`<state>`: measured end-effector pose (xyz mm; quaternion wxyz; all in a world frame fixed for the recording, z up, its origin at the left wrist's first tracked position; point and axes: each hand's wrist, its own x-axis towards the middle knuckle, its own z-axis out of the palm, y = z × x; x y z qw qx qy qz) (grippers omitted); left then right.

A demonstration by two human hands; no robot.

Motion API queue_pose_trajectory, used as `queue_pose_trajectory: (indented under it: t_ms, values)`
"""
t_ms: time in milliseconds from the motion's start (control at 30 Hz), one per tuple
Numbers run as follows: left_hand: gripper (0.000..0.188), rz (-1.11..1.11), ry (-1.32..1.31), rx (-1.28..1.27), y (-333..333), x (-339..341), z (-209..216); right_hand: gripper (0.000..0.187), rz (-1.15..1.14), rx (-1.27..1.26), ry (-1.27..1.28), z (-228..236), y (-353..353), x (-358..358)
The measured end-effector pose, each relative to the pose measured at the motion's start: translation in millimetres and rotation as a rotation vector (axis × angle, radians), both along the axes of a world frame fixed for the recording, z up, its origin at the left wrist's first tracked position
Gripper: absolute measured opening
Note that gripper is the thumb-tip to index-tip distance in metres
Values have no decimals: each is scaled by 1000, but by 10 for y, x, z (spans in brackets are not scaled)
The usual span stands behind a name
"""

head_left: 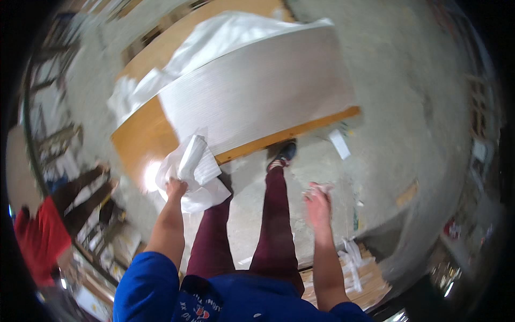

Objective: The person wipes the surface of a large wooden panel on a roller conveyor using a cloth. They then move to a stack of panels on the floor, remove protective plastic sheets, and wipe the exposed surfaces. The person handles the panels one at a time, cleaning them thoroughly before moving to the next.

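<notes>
My left hand (pixel 176 188) is closed on the bunched corner of a thin white foam sheet (pixel 201 166), beside the left end of a glossy orange-brown wooden panel (pixel 142 131). A wide, ribbed foam sheet (pixel 257 91) lies flat over most of that panel, leaving its left end and near edge bare. Out to the right, over the floor and apart from the panel, is my right hand (pixel 318 206). Its fingers are curled and blurred, with something small and whitish at their tips that I cannot make out.
Crumpled white wrapping (pixel 225 27) runs along the panel's far side, by another brown panel (pixel 155 45). A white slip (pixel 339 144) and a tan scrap (pixel 407 193) lie on the concrete floor. Stacked boards (pixel 370 276) stand at lower right. A person in red (pixel 43 236) is at far left.
</notes>
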<state>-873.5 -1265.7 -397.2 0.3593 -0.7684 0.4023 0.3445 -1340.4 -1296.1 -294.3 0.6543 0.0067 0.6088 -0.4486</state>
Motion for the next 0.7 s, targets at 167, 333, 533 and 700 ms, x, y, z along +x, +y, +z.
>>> queue_pose_trajectory:
  t_ms: [167, 333, 533, 700]
  values:
    - [26, -57, 84, -335, 92, 379, 125, 21, 90, 157, 74, -122, -186, -381]
    - [38, 476, -211, -721, -668, 48, -480, 23, 168, 223, 124, -271, -314, -442]
    - [38, 880, -281, -801, -1179, -16, -912, 19, 213, 202, 164, -303, -353, -246]
    - [25, 662, -270, -1049, -1219, 150, -984, 18, 265, 169, 88, -352, -407, -44]
